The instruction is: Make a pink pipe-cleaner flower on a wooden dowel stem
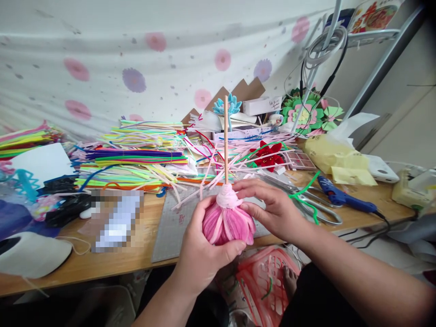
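Here we have the left hand [201, 255], cupped firmly around a pink, fuzzy flower head of folded petals [229, 226], held upside down above the front edge of the desk [114, 267]; the right hand [277, 212] is half curled, fingertips at the pale pink, soft wound collar [226, 197], though whether it grips or only steadies, I cannot tell. Up from that collar rises a slim, round, light wooden stick [225, 141], near upright, and there's the danger: a slack wrap could unwind or slide, and a knock to that tall stick could tilt it loose. Squeeze too hard on the left, and those soft petals may crease or splay. Just behind, loose, pale pink fuzzy strips [211, 175] fan over the grey, flat cutting mat [170, 231], apt to snag the stick or crowd any landing spot. Beyond the right hand, long metal scissors [322, 204] lie beside a blue plastic glue gun [342, 199], with a bent, bright green fuzzy stem [306, 187] across the scissors, ready to tangle a reach. Further back, a red fuzzy flower [269, 156] and stacked multicoloured fuzzy stems [136, 156] hem things in; below, a red plastic lattice basket [250, 284] sits under any slip.
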`<state>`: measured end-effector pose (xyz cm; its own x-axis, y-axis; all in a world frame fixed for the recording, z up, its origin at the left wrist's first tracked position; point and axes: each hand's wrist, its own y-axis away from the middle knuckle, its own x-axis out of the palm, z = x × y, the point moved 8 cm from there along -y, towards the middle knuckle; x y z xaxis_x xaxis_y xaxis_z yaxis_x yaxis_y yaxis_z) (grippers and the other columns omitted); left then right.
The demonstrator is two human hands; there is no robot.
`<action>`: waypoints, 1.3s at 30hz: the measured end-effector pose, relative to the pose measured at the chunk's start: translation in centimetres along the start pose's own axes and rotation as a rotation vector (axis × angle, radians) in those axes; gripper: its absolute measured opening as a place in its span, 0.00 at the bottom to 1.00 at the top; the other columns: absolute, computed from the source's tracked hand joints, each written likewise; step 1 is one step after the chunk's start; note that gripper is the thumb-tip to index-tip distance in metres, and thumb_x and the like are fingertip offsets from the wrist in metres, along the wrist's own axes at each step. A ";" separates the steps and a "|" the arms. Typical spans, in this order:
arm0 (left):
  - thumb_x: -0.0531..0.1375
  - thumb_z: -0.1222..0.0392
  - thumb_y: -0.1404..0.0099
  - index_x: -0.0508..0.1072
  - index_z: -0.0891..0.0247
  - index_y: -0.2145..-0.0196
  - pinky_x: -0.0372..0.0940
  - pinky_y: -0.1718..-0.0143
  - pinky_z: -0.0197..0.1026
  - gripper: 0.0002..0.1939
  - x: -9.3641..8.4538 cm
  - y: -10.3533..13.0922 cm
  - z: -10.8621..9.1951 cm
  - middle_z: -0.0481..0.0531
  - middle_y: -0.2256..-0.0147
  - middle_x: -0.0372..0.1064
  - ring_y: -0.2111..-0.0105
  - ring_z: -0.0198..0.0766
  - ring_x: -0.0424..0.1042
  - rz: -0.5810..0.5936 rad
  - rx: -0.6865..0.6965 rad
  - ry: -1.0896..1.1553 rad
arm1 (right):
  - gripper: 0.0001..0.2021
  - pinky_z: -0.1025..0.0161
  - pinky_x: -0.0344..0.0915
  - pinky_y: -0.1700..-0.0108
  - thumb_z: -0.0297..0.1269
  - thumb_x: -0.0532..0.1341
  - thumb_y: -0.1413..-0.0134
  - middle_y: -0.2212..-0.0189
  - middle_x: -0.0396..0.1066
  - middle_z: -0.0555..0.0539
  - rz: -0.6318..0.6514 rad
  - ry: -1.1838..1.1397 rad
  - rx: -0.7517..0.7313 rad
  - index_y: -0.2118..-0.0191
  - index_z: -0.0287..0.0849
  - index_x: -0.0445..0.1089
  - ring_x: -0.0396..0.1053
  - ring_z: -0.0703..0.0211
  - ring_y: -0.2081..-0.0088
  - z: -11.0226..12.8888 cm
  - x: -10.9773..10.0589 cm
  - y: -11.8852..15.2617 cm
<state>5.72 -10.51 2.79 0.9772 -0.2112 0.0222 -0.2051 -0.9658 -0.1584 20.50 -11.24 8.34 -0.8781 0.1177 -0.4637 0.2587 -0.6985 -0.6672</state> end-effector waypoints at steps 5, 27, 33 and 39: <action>0.70 0.59 0.56 0.66 0.57 0.47 0.63 0.50 0.49 0.37 -0.9 -0.2 -0.1 0.54 0.50 0.68 0.51 0.52 0.69 -0.064 0.065 -0.222 | 0.04 0.64 0.66 0.67 0.28 0.58 0.41 0.72 0.72 0.46 0.013 0.104 -0.097 0.66 0.40 0.69 0.69 0.61 0.70 1.3 -0.8 0.0; 0.67 0.64 0.51 0.64 0.61 0.49 0.64 0.51 0.51 0.32 -0.4 0.5 -2.6 0.57 0.52 0.67 0.52 0.49 0.68 -0.133 0.346 -0.586 | 0.09 0.59 0.49 0.75 0.26 0.60 0.45 0.82 0.63 0.50 -0.048 0.700 -0.481 0.75 0.39 0.68 0.52 0.61 0.76 6.4 1.6 1.7; 0.68 0.62 0.52 0.63 0.59 0.48 0.62 0.48 0.53 0.34 -0.8 0.2 -1.8 0.57 0.50 0.67 0.51 0.51 0.69 -0.102 0.249 -0.467 | 0.06 0.59 0.50 0.75 0.29 0.62 0.46 0.81 0.63 0.50 -0.027 0.743 -0.464 0.74 0.39 0.67 0.52 0.61 0.76 5.9 1.0 2.0; 0.70 0.60 0.55 0.62 0.57 0.46 0.64 0.51 0.47 0.38 -0.1 0.0 0.5 0.55 0.49 0.68 0.51 0.50 0.69 0.092 -0.038 0.060 | 0.05 0.62 0.57 0.75 0.23 0.61 0.47 0.80 0.65 0.49 -0.150 0.473 -0.373 0.65 0.39 0.69 0.58 0.62 0.77 5.8 -1.4 1.5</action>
<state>5.66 -10.40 2.28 0.9494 -0.3064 0.0688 -0.2965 -0.9468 -0.1254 19.81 -16.53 11.37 -0.6643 0.5552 -0.5004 0.3448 -0.3663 -0.8643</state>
